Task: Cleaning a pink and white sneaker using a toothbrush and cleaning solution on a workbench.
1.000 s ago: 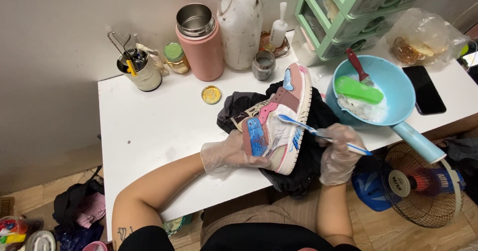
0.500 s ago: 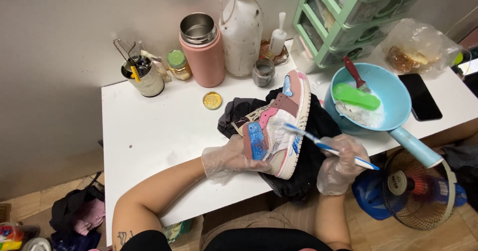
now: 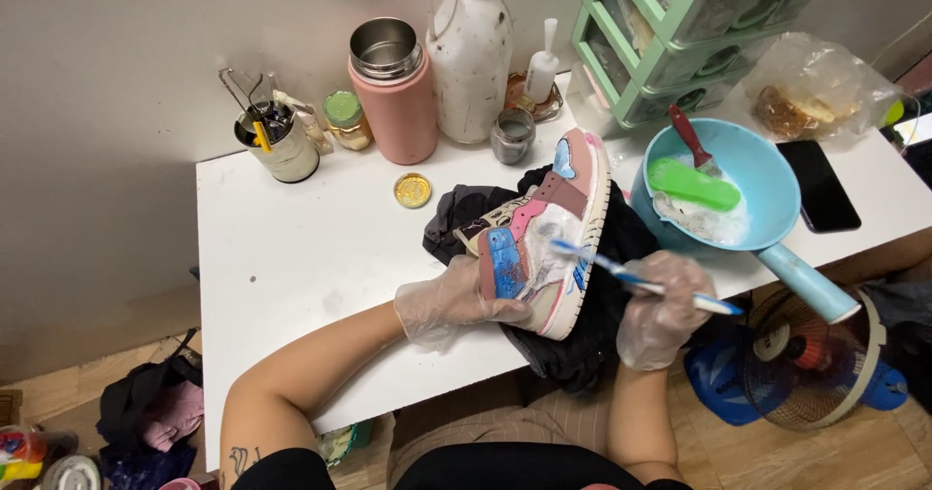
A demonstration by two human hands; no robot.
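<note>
The toothbrush [image 3: 641,279] has slid lower along the shoe [image 3: 539,242]; right hand [image 3: 665,305] clamped on it, left hand [image 3: 456,301] gripping the shoe, scrubbing ongoing.

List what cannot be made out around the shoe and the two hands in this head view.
- Far side of the shoe: turned away from the camera.
- Heel of the shoe: covered by the left hand.
- Toothbrush handle middle: wrapped by the right hand.
- Dark cloth: lower part drops behind the table edge.
- Bristles: too small to tell whether they are wet.
</note>
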